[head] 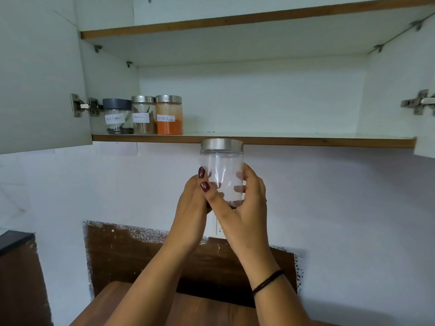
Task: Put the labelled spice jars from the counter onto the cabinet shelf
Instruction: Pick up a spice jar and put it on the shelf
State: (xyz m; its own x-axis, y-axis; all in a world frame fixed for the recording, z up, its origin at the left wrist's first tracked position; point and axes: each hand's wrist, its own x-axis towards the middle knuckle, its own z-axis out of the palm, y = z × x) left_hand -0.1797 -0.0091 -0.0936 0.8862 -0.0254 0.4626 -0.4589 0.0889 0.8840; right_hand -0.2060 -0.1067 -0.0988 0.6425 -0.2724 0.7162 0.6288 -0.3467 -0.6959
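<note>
A clear jar [221, 165] with a steel lid is held upright in front of the wall, its lid level with the front edge of the cabinet shelf [306, 141]. My left hand [191, 208] grips its left side and my right hand [244, 205] grips its right side and base. Only a little dark content shows at the bottom, and no label faces me. At the shelf's left end stand three labelled jars in a row: a dark-lidded jar [117, 116], a steel-lidded jar [143, 115] with brown contents, and a jar of orange powder [169, 115].
The left cabinet door [40, 74] stands wide open, and the right door's edge [426, 147] juts in at the right. An upper shelf [235, 22] spans the top. The wooden counter [200, 309] lies below, with a dark surface [14, 238] at the left.
</note>
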